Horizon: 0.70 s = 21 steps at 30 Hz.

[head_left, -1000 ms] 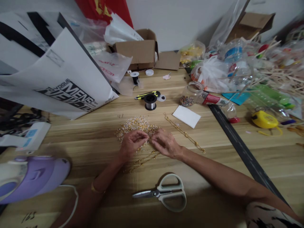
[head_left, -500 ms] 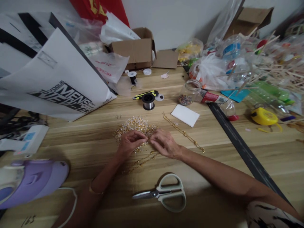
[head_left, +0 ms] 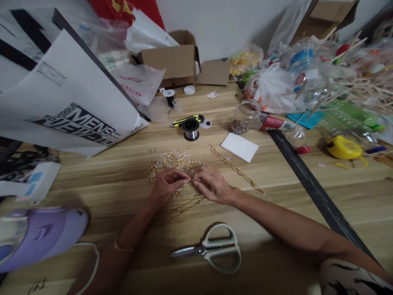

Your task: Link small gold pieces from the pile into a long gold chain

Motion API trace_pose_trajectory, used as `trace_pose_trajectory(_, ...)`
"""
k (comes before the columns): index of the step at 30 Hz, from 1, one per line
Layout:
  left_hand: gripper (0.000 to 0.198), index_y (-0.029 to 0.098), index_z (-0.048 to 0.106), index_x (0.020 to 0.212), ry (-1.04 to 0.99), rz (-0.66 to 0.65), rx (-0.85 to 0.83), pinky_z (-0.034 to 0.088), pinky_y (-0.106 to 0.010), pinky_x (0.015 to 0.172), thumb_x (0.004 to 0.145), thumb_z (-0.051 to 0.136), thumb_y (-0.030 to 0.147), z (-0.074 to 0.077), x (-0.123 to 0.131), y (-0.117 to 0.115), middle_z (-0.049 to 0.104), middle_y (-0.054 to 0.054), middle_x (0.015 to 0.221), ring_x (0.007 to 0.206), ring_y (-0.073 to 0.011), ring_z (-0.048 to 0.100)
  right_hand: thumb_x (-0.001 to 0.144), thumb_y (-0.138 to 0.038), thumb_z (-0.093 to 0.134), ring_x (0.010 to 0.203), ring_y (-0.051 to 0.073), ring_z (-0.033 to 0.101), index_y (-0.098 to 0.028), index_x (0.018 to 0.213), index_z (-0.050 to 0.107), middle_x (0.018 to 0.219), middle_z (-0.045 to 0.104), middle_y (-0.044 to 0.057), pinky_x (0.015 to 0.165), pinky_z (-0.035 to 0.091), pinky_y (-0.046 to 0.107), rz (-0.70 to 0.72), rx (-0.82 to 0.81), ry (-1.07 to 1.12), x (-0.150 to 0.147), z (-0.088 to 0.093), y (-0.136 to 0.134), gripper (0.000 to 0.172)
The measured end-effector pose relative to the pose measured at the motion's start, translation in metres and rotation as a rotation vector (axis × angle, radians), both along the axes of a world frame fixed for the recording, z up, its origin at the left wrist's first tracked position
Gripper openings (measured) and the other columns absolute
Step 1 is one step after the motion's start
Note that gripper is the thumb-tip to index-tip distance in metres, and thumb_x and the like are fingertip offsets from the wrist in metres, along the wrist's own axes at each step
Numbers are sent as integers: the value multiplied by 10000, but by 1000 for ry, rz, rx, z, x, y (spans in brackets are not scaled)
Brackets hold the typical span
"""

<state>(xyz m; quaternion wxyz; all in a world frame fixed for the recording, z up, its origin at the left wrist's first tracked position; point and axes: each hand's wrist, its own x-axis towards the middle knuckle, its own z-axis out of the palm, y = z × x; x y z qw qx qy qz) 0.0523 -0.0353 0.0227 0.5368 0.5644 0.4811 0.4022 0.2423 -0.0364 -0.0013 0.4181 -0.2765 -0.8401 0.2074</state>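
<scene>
My left hand point(head_left: 168, 185) and my right hand point(head_left: 213, 186) meet fingertip to fingertip, each in a pinch. What they grip is too small to make out. Just beyond them spreads a pile of small gold and clear beads point(head_left: 172, 159), partly covered by my fingers. A gold beaded chain point(head_left: 181, 209) lies on the table below my hands, and its upper end disappears under my right hand. To the right of that hand, a second gold chain point(head_left: 238, 170) is stretched out. Scissors point(head_left: 211, 249) with pale handles lie nearer to me, blades pointing left.
Behind the beads stand a wire spool point(head_left: 190, 130) and a yellow cutter knife point(head_left: 181, 121). A white card point(head_left: 240, 147), a jar of beads point(head_left: 245, 116) and a tape measure point(head_left: 343, 147) are to the right. A purple iron point(head_left: 52, 233) and a large white bag point(head_left: 76, 98) occupy the left.
The camera view has shifted slightly. My hands keep the same pinch at the same place, and nothing else has visibly moved.
</scene>
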Motion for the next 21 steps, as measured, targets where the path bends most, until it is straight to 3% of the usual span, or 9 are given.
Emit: trace_pose_trajectory(21,121,146,700,710,1,-20,21,510,-243,646,637,762,220,-3,-1,0,715,-39,699,658,-144,645,884,-176,474,742,175,524,-179,887,508,786,583,61,689,433,316,-11,3,-3,0,-2,0,34)
